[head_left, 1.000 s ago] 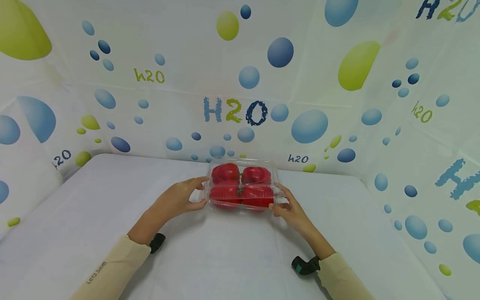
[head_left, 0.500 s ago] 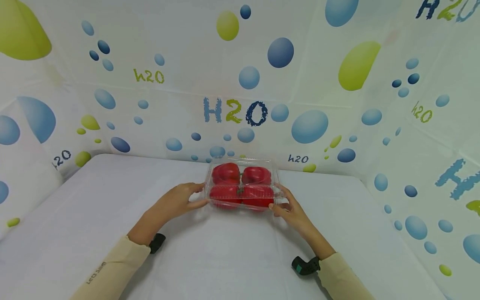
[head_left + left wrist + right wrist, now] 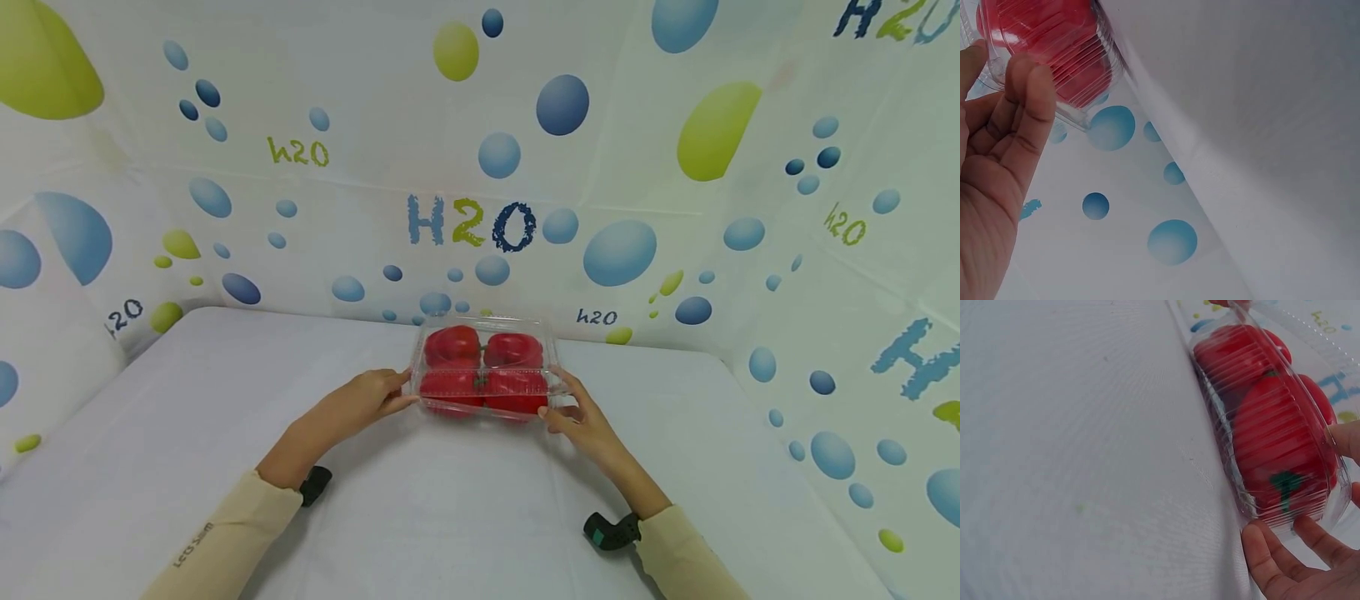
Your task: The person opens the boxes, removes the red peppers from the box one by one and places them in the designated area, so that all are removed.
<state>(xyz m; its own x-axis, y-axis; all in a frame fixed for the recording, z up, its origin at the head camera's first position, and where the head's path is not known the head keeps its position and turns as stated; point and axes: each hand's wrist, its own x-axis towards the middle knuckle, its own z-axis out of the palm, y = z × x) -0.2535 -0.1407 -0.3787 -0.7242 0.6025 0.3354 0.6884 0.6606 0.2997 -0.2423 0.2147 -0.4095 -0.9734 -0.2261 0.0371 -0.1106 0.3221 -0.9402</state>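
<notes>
A clear plastic clamshell container (image 3: 517,325) stands toward the back of the table, its lid closed over several red bell peppers (image 3: 452,348) with green stems. At its left end, my left hand (image 3: 367,396) pinches the rim, thumb and fingertips close together. The left wrist view shows that hand (image 3: 1004,144) with curled fingers beside the ribbed container wall (image 3: 1113,59). My right hand (image 3: 585,421) grips the opposite end, thumb at the front corner and fingers along the side. In the right wrist view its fingertips (image 3: 1257,540) press the container's lower corner.
A white cloth covers the table (image 3: 450,517). Close behind the container rises a white backdrop (image 3: 360,225) printed with bubbles and "H2O". Dark wrist cameras (image 3: 611,532) sit under both forearms.
My left hand's spread thumb and fingers have drawn together at the container's left edge. The container and my right hand have stayed in place.
</notes>
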